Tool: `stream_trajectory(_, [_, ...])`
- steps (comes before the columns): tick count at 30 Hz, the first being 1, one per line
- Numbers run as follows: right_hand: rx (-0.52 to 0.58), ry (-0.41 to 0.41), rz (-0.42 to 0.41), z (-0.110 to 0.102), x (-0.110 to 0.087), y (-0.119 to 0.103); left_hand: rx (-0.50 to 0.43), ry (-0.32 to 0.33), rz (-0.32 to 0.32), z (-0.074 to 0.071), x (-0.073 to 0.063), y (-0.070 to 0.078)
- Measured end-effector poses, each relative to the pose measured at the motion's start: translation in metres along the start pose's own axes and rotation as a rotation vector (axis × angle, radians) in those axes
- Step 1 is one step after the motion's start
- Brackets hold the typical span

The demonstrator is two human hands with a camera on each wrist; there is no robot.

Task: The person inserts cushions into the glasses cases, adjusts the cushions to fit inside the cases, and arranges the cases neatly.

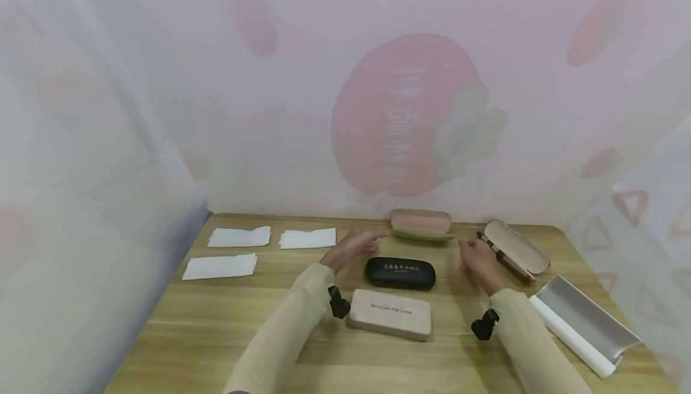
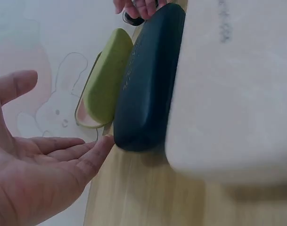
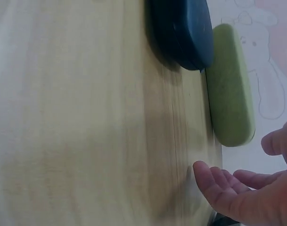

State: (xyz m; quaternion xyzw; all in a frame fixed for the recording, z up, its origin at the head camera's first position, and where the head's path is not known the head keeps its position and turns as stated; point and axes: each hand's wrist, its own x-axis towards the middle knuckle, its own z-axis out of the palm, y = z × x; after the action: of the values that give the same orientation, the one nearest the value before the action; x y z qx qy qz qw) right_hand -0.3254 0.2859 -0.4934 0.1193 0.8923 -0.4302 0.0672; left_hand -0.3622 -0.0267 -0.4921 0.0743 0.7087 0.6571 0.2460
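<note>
A green glasses case [image 1: 423, 235] stands open at the back of the table, its pink lining showing. My left hand [image 1: 353, 249] is to its left, fingers extended and thumb apart, holding nothing. In the left wrist view its fingertips reach close to the end of a closed black glasses case [image 2: 145, 89]. To the right of the green case is my right hand [image 1: 479, 261], empty, its fingers loosely bent and thumb apart. A closed beige glasses case [image 1: 390, 313] with dark lettering lies in front of the black one, between my forearms.
Folded white cloths [image 1: 240, 237] lie at the back left. Beyond my right hand sits an open case with beige lining [image 1: 515, 247], a dark strip with a reddish end along its near side. An open white case [image 1: 585, 316] lies at the right edge. A wall [image 1: 302, 160] rises behind the table.
</note>
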Motion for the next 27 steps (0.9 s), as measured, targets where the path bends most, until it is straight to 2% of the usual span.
stream_trajectory(3, [0.016,0.003,-0.008,0.006,0.007,-0.006,0.007,-0.029,-0.009,0.000,0.007,0.002])
stream_trajectory(8, [0.049,0.044,-0.022,0.013,0.015,-0.016,0.012,-0.058,0.025,-0.002,0.015,0.005])
stream_trajectory(15, [0.074,0.067,-0.076,0.025,0.023,-0.018,-0.027,-0.042,0.028,0.003,0.022,0.000])
stream_trajectory(21, [0.129,0.087,-0.147,0.043,0.031,-0.022,-0.061,-0.038,0.021,0.007,0.019,-0.001])
stream_trajectory(24, [0.090,0.116,-0.155,0.051,0.030,-0.027,-0.028,-0.034,0.023,0.002,0.014,-0.002])
stream_trajectory(27, [0.074,0.106,-0.165,0.058,0.030,-0.030,0.031,-0.019,0.022,-0.005,0.006,-0.005])
